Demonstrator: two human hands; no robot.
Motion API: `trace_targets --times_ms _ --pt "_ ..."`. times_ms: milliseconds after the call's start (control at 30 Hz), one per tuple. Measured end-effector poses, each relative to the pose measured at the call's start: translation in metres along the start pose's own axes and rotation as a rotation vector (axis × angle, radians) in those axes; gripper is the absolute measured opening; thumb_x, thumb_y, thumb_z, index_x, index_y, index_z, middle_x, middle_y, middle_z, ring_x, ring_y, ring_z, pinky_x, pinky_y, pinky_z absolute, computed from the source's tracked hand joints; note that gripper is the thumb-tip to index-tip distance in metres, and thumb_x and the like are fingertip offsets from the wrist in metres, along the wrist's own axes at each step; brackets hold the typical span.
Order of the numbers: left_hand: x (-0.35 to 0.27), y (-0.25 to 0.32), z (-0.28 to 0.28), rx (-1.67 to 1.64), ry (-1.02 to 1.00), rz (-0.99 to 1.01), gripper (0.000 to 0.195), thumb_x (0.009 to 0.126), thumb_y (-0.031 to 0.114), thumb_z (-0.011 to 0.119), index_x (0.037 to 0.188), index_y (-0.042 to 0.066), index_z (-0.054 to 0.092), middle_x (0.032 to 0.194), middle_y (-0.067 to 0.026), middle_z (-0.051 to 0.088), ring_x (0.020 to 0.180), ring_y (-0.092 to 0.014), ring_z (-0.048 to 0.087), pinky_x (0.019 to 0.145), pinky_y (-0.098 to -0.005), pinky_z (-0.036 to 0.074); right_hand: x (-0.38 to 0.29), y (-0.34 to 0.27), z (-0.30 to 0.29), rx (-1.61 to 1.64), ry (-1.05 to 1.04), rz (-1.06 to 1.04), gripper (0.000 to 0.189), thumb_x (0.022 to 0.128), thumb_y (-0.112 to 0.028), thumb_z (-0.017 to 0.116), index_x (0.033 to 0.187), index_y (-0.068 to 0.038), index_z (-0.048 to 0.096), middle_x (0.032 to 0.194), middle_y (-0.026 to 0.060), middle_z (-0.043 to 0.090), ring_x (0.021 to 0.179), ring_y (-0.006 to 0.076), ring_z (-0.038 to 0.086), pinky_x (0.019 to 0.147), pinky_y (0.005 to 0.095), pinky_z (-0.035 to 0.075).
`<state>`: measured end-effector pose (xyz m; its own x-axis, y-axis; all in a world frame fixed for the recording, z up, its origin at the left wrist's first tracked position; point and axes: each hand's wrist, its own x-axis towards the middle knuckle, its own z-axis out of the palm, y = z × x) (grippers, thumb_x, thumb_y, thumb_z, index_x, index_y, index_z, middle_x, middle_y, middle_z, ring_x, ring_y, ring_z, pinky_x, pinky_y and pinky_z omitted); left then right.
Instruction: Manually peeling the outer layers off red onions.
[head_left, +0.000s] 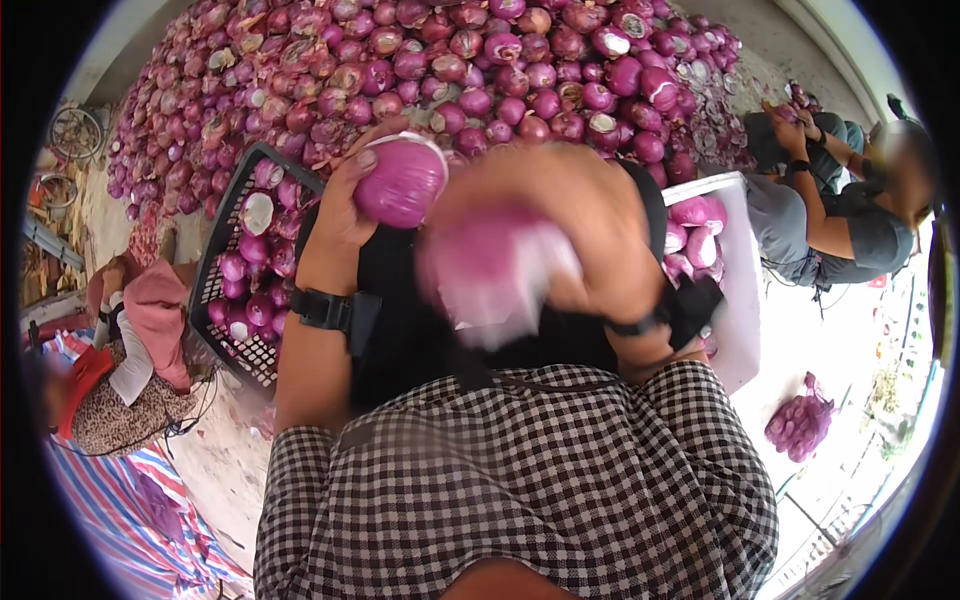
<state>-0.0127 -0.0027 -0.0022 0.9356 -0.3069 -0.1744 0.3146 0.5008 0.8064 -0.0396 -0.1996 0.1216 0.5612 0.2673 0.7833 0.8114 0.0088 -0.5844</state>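
My left hand (343, 196) grips a large red onion (402, 184) from its left side, the thumb over its top. The onion's skin is glossy purple, with a pale line along the upper edge. My right hand (592, 202) is blurred by motion, just right of that onion. Its fingers curl round a blurred purple-and-white piece of onion layer (491, 274), which hangs over my dark-clothed lap. Whether a knife is in the right hand as well cannot be made out.
A heap of red onions (450, 67) lies ahead. Left stands a black plastic crate (204, 262) of onions; right, a white box (739, 247) holding peeled onions. People sit at left (154, 322) and right (862, 217). A purple mesh bag (801, 424) rests on the floor.
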Motion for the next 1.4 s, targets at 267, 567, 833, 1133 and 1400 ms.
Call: trace_targets --times_ms 267,567,833,1133,1400 --pt "0.006 -0.004 0.000 -0.061 -0.018 0.044 0.056 0.075 0.030 0.062 0.120 -0.001 0.049 0.109 -0.0136 0.057 0.099 -0.023 0.058 0.087 -0.0355 0.048 0.011 -0.075 -0.022 0.248 -0.255 -0.037 0.003 0.075 -0.013 0.063 0.073 -0.013 0.065 0.055 -0.0014 0.052 0.047 0.0100 0.048 0.048 0.0252 0.042" --pt "0.004 -0.007 -0.012 -0.034 0.003 0.057 0.054 0.075 0.028 0.062 0.119 -0.001 0.050 0.107 -0.0123 0.058 0.098 -0.021 0.057 0.088 -0.0338 0.047 0.011 -0.078 -0.024 0.123 -0.223 0.019 0.002 0.074 -0.013 0.064 0.073 -0.014 0.064 0.060 -0.0027 0.052 0.063 0.0113 0.052 0.055 0.0246 0.043" --pt "0.007 0.000 -0.006 -0.051 -0.030 0.050 0.054 0.078 0.027 0.059 0.122 -0.001 0.048 0.109 -0.0137 0.057 0.100 -0.023 0.057 0.089 -0.0350 0.046 0.018 -0.076 -0.023 0.109 -0.249 0.003 0.009 0.074 -0.008 0.061 0.084 -0.010 0.062 0.066 0.0029 0.057 0.062 0.0178 0.056 0.056 0.0291 0.045" --pt "0.002 -0.003 -0.004 -0.039 0.049 0.061 0.055 0.076 0.027 0.062 0.122 0.001 0.047 0.111 -0.0142 0.056 0.102 -0.025 0.057 0.089 -0.0374 0.048 0.004 -0.018 -0.030 -0.164 -0.320 0.202 0.021 0.075 -0.003 0.058 0.096 -0.005 0.061 0.073 0.0093 0.061 0.061 0.0251 0.060 0.057 0.0342 0.048" --pt "0.003 -0.001 -0.009 -0.067 -0.031 0.227 0.061 0.071 0.030 0.070 0.120 0.001 0.047 0.114 -0.0149 0.055 0.105 -0.026 0.056 0.089 -0.0401 0.049 -0.073 0.094 -0.027 -0.441 -0.742 0.590 0.045 0.083 -0.009 0.054 0.127 -0.006 0.044 0.097 0.0173 0.060 0.090 0.0321 0.057 0.077 0.0356 0.046"
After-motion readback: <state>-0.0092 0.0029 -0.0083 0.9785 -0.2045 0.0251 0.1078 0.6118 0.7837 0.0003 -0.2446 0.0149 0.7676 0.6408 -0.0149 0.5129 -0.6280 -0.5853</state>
